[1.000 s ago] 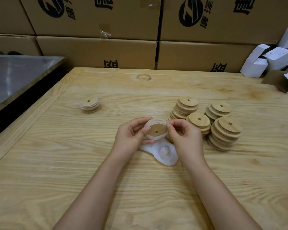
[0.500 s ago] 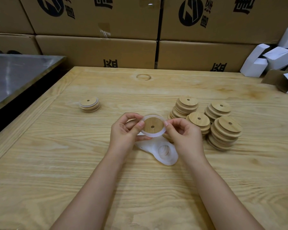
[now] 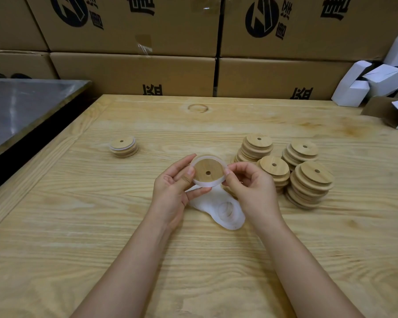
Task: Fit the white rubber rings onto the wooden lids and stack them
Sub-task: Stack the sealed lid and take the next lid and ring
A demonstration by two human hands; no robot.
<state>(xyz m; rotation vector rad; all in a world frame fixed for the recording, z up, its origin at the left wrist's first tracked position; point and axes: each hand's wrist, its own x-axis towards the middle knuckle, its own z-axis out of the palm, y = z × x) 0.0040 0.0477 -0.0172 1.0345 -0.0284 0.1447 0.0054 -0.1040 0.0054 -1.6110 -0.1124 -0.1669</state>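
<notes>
The wooden lid (image 3: 208,172), with a white rubber ring (image 3: 206,184) round its rim, is held above the table (image 3: 101,226) between both hands. The left hand (image 3: 170,191) grips its left edge with the thumb on the rim. The right hand (image 3: 253,191) pinches the right edge with curled fingers. Loose rings (image 3: 227,214) lie just beneath the fingers. Bare lid stacks (image 3: 308,180) stand beyond the right knuckles.

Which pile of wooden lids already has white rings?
The small pile alone at the left: white shows between its lids. The piles at the right are bare wood.
</notes>
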